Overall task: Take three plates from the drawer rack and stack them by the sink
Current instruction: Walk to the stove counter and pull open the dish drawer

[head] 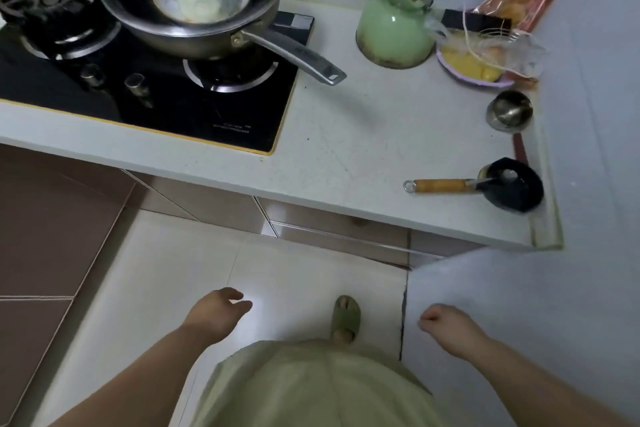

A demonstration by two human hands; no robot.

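My left hand (216, 314) hangs low over the floor tiles, empty, fingers loosely apart and pointing toward the cabinet. My right hand (446, 324) is also low, near the white wall on the right, its fingers curled in with nothing in them. Below the white counter (346, 156), a closed brown drawer front (339, 236) with a metal strip faces me. No plates, rack or sink are in view.
A black gas hob (145, 97) holds a steel pan (190, 3) whose long handle sticks out right. A green kettle (393, 31), a purple dish of food (464, 68), a steel cup (509, 111) and a small black ladle (509, 185) sit on the counter. My slippered foot (345, 317) stands on pale tiles.
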